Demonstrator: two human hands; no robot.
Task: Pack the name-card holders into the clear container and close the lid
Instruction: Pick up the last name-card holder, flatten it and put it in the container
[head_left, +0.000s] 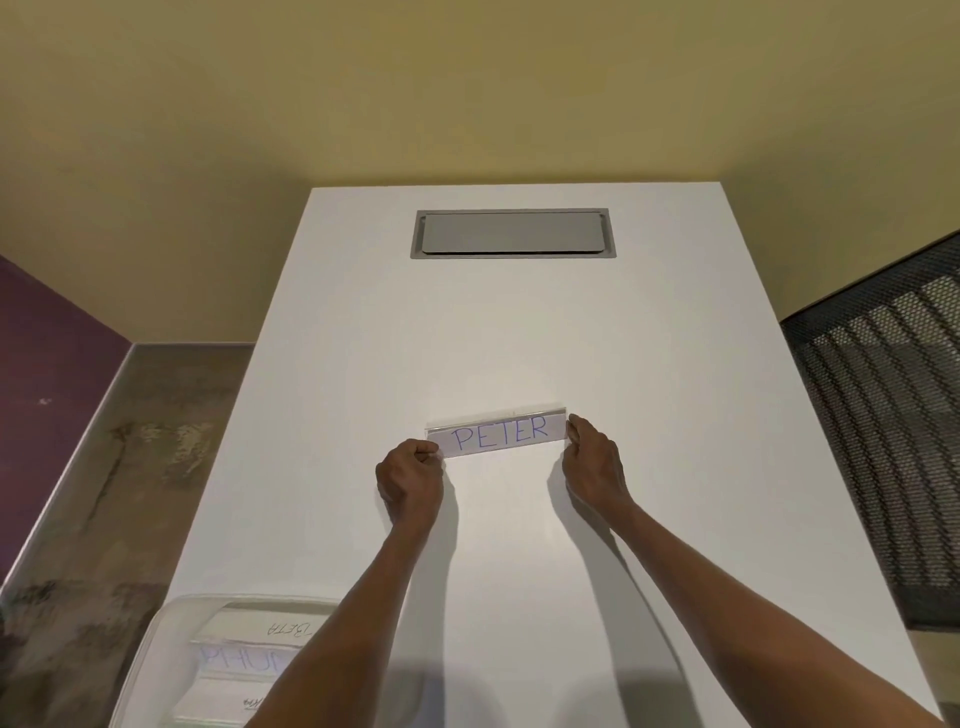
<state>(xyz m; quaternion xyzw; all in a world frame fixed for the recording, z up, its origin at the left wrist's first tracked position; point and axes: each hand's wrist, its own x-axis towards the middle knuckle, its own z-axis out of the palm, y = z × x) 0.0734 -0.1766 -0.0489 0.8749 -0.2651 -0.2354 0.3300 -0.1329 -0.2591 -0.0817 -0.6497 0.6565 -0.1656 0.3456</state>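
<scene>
The name-card holder marked PETER (501, 430) stands mid-worktop (649, 364), with bare white surface on all sides and the grey cable hatch (513, 234) far beyond. The left hand (410, 480) pinches its left end, the right hand (592, 467) its right end, both arms stretched forward. The clear container (156, 654), holding other cards, overhangs the near-left corner. A mesh chair (883, 441) stands beside the right edge.

One head-worn, wide-angle view, looking forward and down along a white table (519, 322).

We look from above the table's near end, facing along its length toward a yellowish wall (467, 93). Both forearms reach away from us into the middle of the picture, the left hand (410, 475) and right hand (592, 462) at arm's length. A clear container (156, 654) sits closest, cut off at the lower left edge. There is no second view to share the scene.
</scene>
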